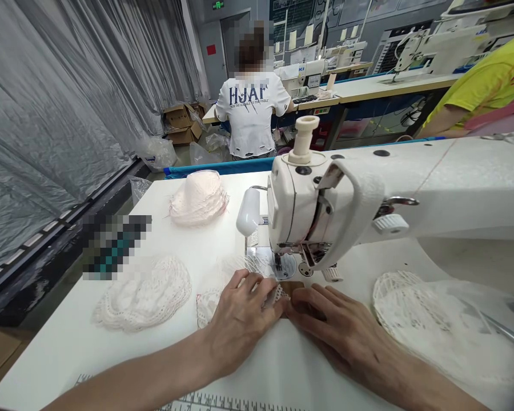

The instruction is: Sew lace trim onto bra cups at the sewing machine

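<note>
My left hand (242,319) lies flat, fingers stretched out, on a white lace piece (209,302) in front of the needle of a white sewing machine (346,194). My right hand (334,328) lies flat beside it, fingertips pressing a small brown strip (292,286) and the lace edge just before the presser foot (282,264). The fingertips of both hands almost touch. Much of the lace is hidden under my hands.
A pile of white lace pieces (143,294) lies to the left, a pinkish stack (199,200) farther back, another lace heap (428,322) at right. A person in a white T-shirt (252,108) stands behind; a yellow sleeve (484,85) is at right. Plastic curtain (60,103) on the left.
</note>
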A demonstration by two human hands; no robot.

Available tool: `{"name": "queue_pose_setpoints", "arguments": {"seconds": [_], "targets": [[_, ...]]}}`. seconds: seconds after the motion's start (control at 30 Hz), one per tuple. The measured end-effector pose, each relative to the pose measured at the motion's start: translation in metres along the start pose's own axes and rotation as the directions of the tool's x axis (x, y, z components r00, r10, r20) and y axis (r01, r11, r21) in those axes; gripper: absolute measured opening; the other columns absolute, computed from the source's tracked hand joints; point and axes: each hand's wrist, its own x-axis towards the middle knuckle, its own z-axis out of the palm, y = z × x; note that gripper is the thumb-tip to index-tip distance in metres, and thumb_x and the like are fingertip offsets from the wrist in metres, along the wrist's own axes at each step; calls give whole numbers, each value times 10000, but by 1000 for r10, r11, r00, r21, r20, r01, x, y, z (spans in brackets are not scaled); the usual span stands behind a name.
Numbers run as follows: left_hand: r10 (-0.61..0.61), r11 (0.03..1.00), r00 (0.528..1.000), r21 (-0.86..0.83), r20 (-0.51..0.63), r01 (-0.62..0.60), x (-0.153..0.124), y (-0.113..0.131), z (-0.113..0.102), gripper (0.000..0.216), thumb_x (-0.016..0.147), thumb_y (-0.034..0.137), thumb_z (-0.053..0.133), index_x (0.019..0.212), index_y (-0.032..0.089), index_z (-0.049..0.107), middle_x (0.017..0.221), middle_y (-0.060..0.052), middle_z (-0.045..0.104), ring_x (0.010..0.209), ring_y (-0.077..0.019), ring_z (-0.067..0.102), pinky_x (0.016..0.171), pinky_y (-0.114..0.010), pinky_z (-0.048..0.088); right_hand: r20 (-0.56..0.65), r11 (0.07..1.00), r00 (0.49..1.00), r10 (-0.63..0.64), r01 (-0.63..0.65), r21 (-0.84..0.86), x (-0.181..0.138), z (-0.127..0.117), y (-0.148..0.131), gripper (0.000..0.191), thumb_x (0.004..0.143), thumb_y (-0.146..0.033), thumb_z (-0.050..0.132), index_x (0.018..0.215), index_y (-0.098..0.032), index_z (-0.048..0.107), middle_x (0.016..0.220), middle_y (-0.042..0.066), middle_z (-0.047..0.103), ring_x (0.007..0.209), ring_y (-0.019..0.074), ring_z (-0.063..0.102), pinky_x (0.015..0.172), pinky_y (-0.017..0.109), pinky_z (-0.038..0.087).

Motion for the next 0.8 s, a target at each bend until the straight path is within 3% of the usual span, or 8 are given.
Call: {"name": "queue_pose_setpoints", "arguments": {"seconds": [0.27,0.47,0.8], "targets": [[-11,1000,996,-13,-90,10,0,2,-4,190,861,125,527,996,221,621,982,-44,618,877,-170,561,785,-361,417,0,1000,1000,-1,1,-11,2,-2,-1,269,867,-77,380,961,-185,607,897,75,592,755,171,509,606,285,401],[-38,993,997,-112,-72,30,0,-4,-3,242,898,134,466,933,291,648,1035,-13,613,847,-144,562,784,-365,386,4,1000,1000,7,-7,-10,-1,1,1,272,872,-76,381,974,-193,605,909,71,583,762,164,500,610,277,384],[-40,975,998,-222,-46,29,-4,-13,1,300,916,145,440,822,297,681,1063,12,613,829,-115,550,791,-364,331,18,1000,1000,5,-4,-22,-3,3,2,273,884,-84,370,947,-208,604,917,61,585,776,165,510,627,284,384]]}}
